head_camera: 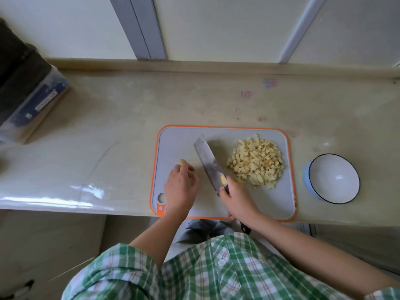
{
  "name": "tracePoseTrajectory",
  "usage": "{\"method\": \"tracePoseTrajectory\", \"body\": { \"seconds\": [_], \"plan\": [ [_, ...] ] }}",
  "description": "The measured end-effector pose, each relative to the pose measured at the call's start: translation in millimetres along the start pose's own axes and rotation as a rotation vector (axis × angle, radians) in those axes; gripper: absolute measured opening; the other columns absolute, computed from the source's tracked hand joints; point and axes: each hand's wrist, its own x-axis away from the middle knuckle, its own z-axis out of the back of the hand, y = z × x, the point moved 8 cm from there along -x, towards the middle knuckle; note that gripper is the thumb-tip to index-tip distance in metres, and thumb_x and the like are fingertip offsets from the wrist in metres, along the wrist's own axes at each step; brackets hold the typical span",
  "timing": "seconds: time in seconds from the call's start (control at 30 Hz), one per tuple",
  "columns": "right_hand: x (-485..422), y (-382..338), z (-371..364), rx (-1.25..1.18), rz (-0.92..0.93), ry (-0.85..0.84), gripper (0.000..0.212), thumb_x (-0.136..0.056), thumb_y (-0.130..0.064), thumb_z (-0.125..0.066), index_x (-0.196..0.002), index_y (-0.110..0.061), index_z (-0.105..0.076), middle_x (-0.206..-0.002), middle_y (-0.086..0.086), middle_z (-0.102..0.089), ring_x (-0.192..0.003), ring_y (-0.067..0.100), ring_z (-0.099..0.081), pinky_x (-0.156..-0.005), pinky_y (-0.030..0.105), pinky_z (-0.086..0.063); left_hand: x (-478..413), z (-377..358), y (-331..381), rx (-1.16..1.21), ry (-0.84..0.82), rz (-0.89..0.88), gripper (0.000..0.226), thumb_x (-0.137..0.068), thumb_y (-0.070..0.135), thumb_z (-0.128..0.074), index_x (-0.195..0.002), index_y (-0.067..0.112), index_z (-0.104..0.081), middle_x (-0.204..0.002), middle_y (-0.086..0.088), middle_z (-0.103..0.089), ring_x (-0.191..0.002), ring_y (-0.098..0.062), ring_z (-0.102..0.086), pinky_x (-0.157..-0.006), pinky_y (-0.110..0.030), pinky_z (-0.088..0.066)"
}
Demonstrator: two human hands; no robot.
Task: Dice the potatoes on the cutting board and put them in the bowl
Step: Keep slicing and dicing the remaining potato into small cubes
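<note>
- Plainly, the left grip (180, 187) was curled over a small potato stub (183, 162) on the left part of the cutting board (173, 137), pinning it down.
- The right grip (236, 198) was clenched round the handle of the knife (207, 161). Its blade slanted over the middle of the board, between the stub and the diced potato (256, 162) heaped on the board's right half.
- One risk, as I judged it: the stub was small and mostly hidden under the fingers, so it could slip, or the blade could meet a fingertip.
- Another risk: the bowl (334, 178) stood on the desk (129, 115) to the right of the board and apart from it, so dice swept across might fall into the gap.
- Count: one board, one knife, one bowl with nothing in it, one heap of dice, one uncut stub, two grips.
</note>
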Motion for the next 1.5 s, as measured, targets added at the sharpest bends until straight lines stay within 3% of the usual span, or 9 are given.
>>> {"method": "tracePoseTrajectory", "body": {
  "seconds": [0.2,0.37,0.53,0.7,0.8,0.93,1.1,1.4,1.5],
  "plan": [
    [-8.8,14.6,32.5,-0.09,-0.122,0.15,0.006,-0.096,-0.014,-0.039,-0.092,-0.009,-0.041,-0.065,0.013,-0.052,-0.041,0.03,-0.059,-0.036,0.034,-0.043,9.4,10.5,-29.7,-0.069,0.013,0.097,0.031,-0.077,0.012,-0.063,-0.108,0.011,-0.058,-0.104,-0.01,-0.053,-0.099,-0.031,-0.053,-0.073,-0.04,-0.042],
    [-9.0,3.2,13.2,-0.004,-0.049,-0.001,0.015,-0.095,-0.015,-0.042,-0.081,-0.016,-0.037,-0.058,0.012,-0.048,-0.036,0.028,-0.056,-0.035,0.035,-0.043,9.4,13.5,-37.2,-0.136,-0.013,0.097,0.027,-0.083,0.019,-0.062,-0.11,0.014,-0.062,-0.108,-0.008,-0.057,-0.104,-0.029,-0.054,-0.077,-0.04,-0.044],
    [-9.5,8.2,22.7,-0.043,-0.092,0.038,0.011,-0.097,-0.015,-0.039,-0.094,-0.006,-0.042,-0.067,0.014,-0.05,-0.04,0.027,-0.059,-0.037,0.036,-0.045,1.2,21.4,-32.4,-0.242,-0.024,0.022,0.014,-0.087,0.027,-0.062,-0.092,0.015,-0.066,-0.093,-0.005,-0.06,-0.095,-0.026,-0.055,-0.062,-0.034,-0.04],
    [-7.2,9.5,27.6,-0.12,-0.117,0.002,0.011,-0.097,-0.016,-0.04,-0.098,-0.006,-0.045,-0.065,0.009,-0.049,-0.039,0.022,-0.055,-0.041,0.036,-0.045,1.0,18.2,-17.9,-0.414,-0.019,-0.235,0.024,-0.068,0.015,-0.082,-0.058,0.011,-0.061,-0.063,-0.005,-0.057,-0.06,-0.027,-0.056,-0.04,-0.027,-0.032],
    [-3.7,10.3,30.5,-0.138,-0.12,0.006,0.011,-0.097,-0.016,-0.04,-0.097,-0.006,-0.045,-0.065,0.008,-0.048,-0.039,0.02,-0.054,-0.041,0.032,-0.044,-0.1,21.8,-22.5,-0.353,0.012,-0.189,0.02,-0.074,0.015,-0.078,-0.061,0.012,-0.064,-0.065,-0.003,-0.058,-0.061,-0.027,-0.057,-0.039,-0.03,-0.037],
    [-0.3,9.3,33.8,-0.141,-0.12,0.003,0.012,-0.097,-0.016,-0.04,-0.096,-0.005,-0.045,-0.066,0.009,-0.049,-0.041,0.022,-0.056,-0.042,0.034,-0.045,-2.7,26.5,-12.0,-0.103,0.081,-0.07,0.011,-0.085,0.019,-0.068,-0.075,0.013,-0.069,-0.072,-0.003,-0.061,-0.064,-0.026,-0.057,-0.052,-0.033,-0.04],
    [0.2,6.1,35.3,-0.156,-0.114,-0.002,0.015,-0.097,-0.017,-0.04,-0.102,-0.004,-0.045,-0.065,0.012,-0.049,-0.042,0.024,-0.058,-0.043,0.038,-0.047,-10.0,11.5,-13.6,-0.04,0.036,0.148,0.016,-0.086,0.022,-0.059,-0.079,0.011,-0.069,-0.068,0.001,-0.051,-0.066,-0.023,-0.047,-0.056,-0.029,-0.029],
    [-0.1,1.7,29.2,-0.149,-0.102,-0.029,0.011,-0.097,-0.015,-0.041,-0.092,-0.006,-0.043,-0.064,0.003,-0.051,-0.042,0.023,-0.056,-0.041,0.032,-0.043,3.6,-1.7,-4.1,0.08,-0.028,0.066,0.01,-0.083,0.022,-0.067,-0.08,0.015,-0.072,-0.074,-0.001,-0.066,-0.074,-0.023,-0.059,-0.058,-0.029,-0.038],
    [1.3,-2.3,30.9,-0.11,-0.059,-0.022,0.012,-0.098,-0.014,-0.042,-0.088,-0.007,-0.042,-0.058,0.009,-0.051,-0.039,0.023,-0.054,-0.04,0.035,-0.045,8.6,-15.8,11.3,0.141,-0.087,0.137,0.01,-0.083,0.025,-0.065,-0.083,0.02,-0.074,-0.081,0.002,-0.071,-0.077,-0.02,-0.063,-0.064,-0.03,-0.047]
  ]
}}
